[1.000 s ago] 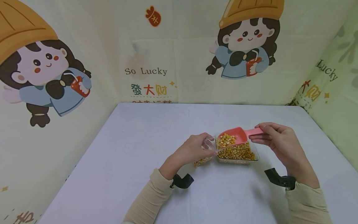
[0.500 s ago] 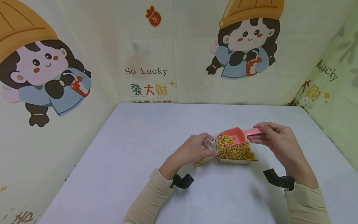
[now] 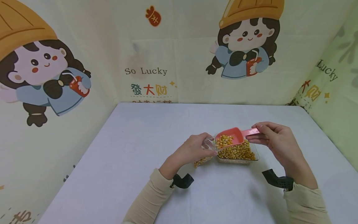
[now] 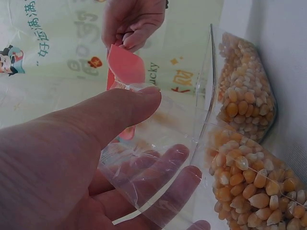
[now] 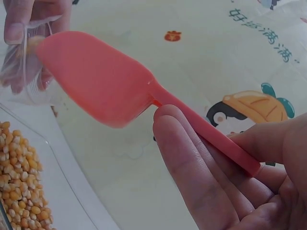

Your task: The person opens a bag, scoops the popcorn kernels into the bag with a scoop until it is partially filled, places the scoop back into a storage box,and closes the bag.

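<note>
My left hand [image 3: 194, 147] holds a clear plastic bag [image 4: 158, 167] by its mouth, thumb on one side and fingers on the other. Corn kernels [image 4: 259, 191] fill the lower part of the bag. With my right hand [image 3: 279, 141] I grip the handle of a pink scoop [image 3: 237, 136], thumb on top and fingers beneath. Kernels lie in the scoop toward its front lip, which is at the bag's mouth. Below the scoop stands a clear rectangular container [image 3: 237, 161] of corn kernels, partly hidden by the scoop.
A white table [image 3: 145, 155] carries everything. Behind it hangs a cream cloth [image 3: 190, 68] printed with cartoon figures and lettering, and more cloth rises at both sides. A black strap mount [image 3: 183, 181] is on my left wrist, another [image 3: 278, 179] on my right.
My right hand has moved slightly left, bringing the scoop's front lip closer to the bag. The kernels in it have shifted left too. My left hand stays still.
</note>
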